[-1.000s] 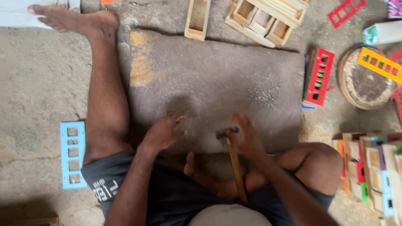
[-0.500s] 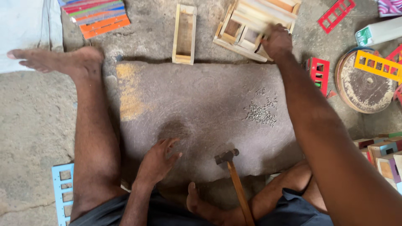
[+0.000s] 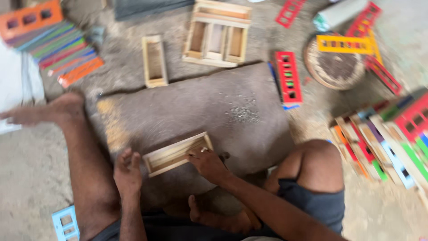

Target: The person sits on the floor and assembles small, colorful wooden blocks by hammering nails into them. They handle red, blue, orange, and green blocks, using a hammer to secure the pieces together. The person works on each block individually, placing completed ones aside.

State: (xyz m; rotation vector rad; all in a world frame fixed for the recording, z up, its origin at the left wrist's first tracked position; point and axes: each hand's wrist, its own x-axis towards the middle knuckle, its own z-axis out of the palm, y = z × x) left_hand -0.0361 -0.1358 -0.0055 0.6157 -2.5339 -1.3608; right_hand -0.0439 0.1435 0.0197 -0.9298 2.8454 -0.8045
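Head view: right hand (image 3: 208,164) gripping near edge of long, open, pale wooden box frame (image 3: 177,154) lying on grey stone slab (image 3: 232,111); left hand (image 3: 128,173) beside frame's left end, fingers loosely extended. Could probably slide or tip, being held at one side only.

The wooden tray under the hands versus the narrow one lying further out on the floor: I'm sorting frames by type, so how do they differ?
The near wooden tray lies slantwise on the grey slab, the right hand on it and the left hand beside it; the far narrow tray lies untouched on the floor, almost lengthwise away from the person. Both are bare, unpainted wood, open-topped and rectangular.
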